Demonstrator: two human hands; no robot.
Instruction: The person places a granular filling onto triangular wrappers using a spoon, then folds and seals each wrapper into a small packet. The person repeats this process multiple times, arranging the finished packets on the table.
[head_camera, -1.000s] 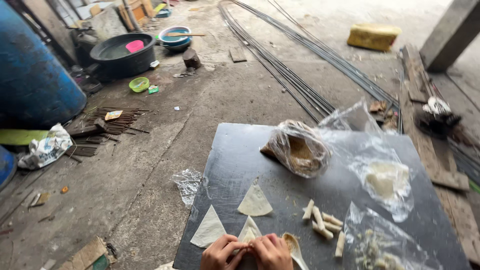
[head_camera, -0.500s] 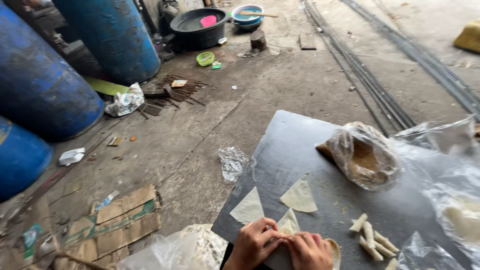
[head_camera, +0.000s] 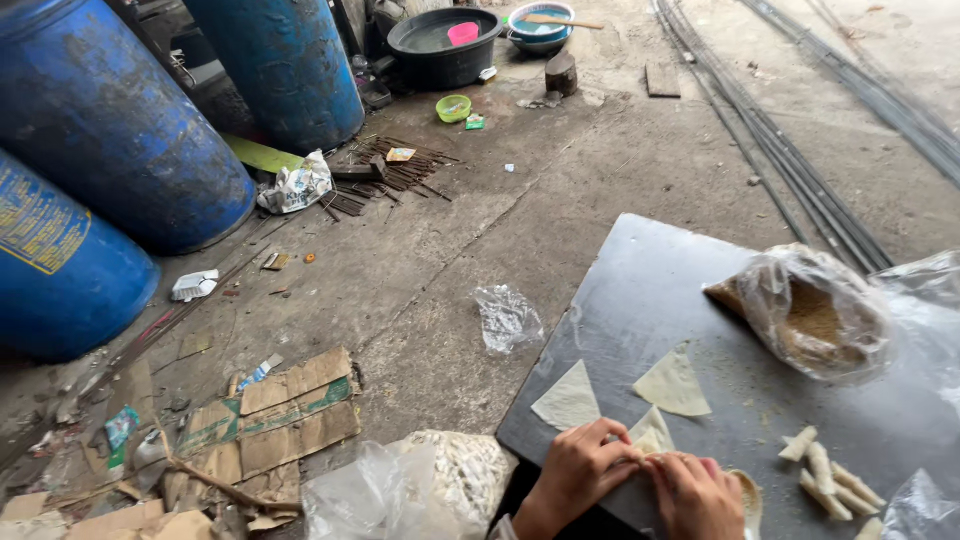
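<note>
While both hands work close together at the near edge of the dark board (head_camera: 650, 290), the left hand (head_camera: 580, 470) curls its fingers narrowly over a pale wrapper piece (head_camera: 650, 438), pressing it against the board. Just to its right, the right hand (head_camera: 700, 495) has its fingers bent down on the same piece, thumb toward the left hand; what lies under the palms I cannot tell. Two flat triangular wrappers (head_camera: 672, 384) lie just beyond the hands, one to the left and one farther right. A small heap of rolled pale sticks (head_camera: 828, 475) sits near the right hand. Farther right on the board rests a clear plastic bag of brown filling (head_camera: 815, 315). On the concrete floor to the left stand blue barrels (head_camera: 110, 140), with flattened cardboard (head_camera: 280, 410) near and a black basin (head_camera: 440, 45) far off.
</note>
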